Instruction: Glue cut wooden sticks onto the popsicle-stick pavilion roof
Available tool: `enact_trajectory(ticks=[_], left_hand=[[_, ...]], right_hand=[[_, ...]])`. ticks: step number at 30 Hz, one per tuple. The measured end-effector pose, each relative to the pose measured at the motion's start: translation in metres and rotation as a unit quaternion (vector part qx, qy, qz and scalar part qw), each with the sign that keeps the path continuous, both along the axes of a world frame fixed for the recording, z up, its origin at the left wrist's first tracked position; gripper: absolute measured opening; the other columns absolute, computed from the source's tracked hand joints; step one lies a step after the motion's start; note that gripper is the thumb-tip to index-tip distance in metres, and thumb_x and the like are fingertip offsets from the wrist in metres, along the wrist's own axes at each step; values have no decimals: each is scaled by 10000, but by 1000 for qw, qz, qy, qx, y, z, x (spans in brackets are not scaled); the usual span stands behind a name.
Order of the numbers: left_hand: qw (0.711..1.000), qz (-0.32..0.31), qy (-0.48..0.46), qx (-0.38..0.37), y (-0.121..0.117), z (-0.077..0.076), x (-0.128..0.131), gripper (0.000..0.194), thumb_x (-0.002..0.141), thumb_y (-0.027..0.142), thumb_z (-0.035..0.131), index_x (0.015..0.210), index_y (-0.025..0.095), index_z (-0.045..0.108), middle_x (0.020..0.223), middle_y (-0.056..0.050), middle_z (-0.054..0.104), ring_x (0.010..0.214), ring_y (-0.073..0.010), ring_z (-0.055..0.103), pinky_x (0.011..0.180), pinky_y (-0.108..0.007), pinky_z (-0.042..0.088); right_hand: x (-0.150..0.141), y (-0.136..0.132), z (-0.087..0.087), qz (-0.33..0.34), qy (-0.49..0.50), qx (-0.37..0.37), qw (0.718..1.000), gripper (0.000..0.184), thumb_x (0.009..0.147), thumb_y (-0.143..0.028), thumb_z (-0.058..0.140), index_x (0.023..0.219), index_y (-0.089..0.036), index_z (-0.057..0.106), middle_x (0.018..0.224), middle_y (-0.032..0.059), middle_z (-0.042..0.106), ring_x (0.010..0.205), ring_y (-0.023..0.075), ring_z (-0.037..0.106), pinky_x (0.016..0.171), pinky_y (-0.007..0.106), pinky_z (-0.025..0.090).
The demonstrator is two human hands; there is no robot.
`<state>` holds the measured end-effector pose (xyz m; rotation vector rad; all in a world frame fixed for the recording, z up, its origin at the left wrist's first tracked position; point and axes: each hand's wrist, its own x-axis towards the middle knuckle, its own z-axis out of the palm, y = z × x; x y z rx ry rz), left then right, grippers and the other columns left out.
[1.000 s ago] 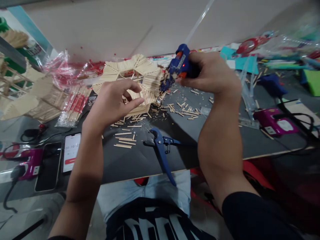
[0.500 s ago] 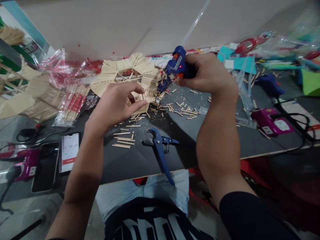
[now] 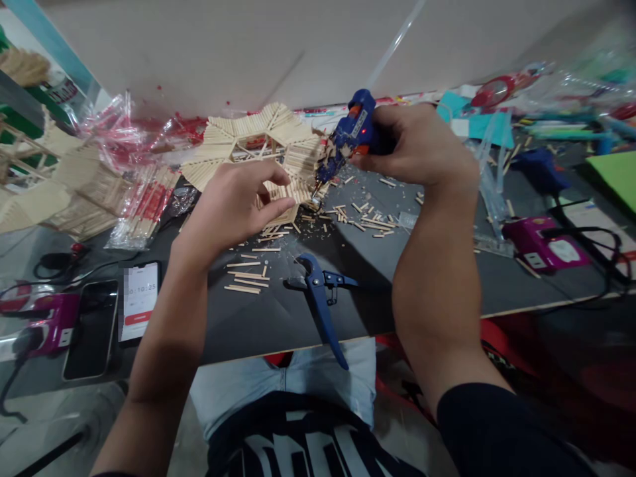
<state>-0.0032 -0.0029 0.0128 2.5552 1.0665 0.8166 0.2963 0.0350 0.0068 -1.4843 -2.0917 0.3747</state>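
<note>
My right hand (image 3: pixel 415 146) is wrapped round a blue hot glue gun (image 3: pixel 358 122), its small red light lit and its nozzle pointing down to the left. Brown, stringy residue clings to the gun's front. The nozzle meets or hovers just over the near right edge of a lattice panel of glued wooden sticks (image 3: pixel 303 142); contact is unclear. Over the panel's near side is my left hand (image 3: pixel 243 199), index finger and thumb curved and apart, other fingers partly hidden. Whether it touches the panel I cannot tell. Cut stick pieces (image 3: pixel 372 222) lie scattered beside the nozzle.
A blue ratchet cutter (image 3: pixel 320 298) lies at the table's front edge. Loose sticks (image 3: pixel 247 278), a bagged stick bundle (image 3: pixel 142 209) and another stick structure (image 3: pixel 74 179) are leftward. Two phones (image 3: pixel 92 331) and a magenta power adapter (image 3: pixel 54 324) sit front left; another magenta adapter (image 3: pixel 541 242) is right.
The whole view has shifted very slightly. Both hands and the glue gun keep nearly the same place against the stick panel.
</note>
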Motion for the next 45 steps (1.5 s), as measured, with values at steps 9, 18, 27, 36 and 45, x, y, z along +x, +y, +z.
enact_trajectory(ticks=[9,18,27,36,45], left_hand=[[1000,1,-4,0,-1,0,1,203,906,370,736,992,186,724,885,-41,770,726,-168,730,721,-289,568],[1000,-4,-1,-11,2,-2,0,211,900,385,742,1000,202,712,882,-29,756,725,-168,729,744,-298,558],[1000,4,7,-11,1,1,1,180,891,370,731,979,215,711,867,-24,765,711,-182,721,752,-322,567],[1000,3,6,-10,0,-1,2,158,910,340,708,988,203,719,851,-41,756,725,-178,709,710,-313,552],[1000,5,2,-8,0,-2,3,173,916,340,691,990,187,722,871,-55,762,730,-174,706,681,-304,531]], right_hand=[[1,0,-1,-1,3,19,1000,298,699,-243,742,738,-227,447,687,-19,449,643,129,382,600,319,330],[3,2,-3,-1,-18,42,999,302,702,-240,741,743,-227,442,711,-14,447,646,125,379,591,314,316],[4,3,-3,-26,-34,48,998,351,713,-241,769,740,-230,419,699,-19,446,638,125,370,599,322,298],[9,8,-10,-16,-4,52,999,327,684,-258,815,795,-225,510,723,-18,489,650,131,415,580,320,320],[10,7,-8,-20,2,52,998,396,639,-274,876,773,-227,507,688,-25,484,620,127,405,564,316,328]])
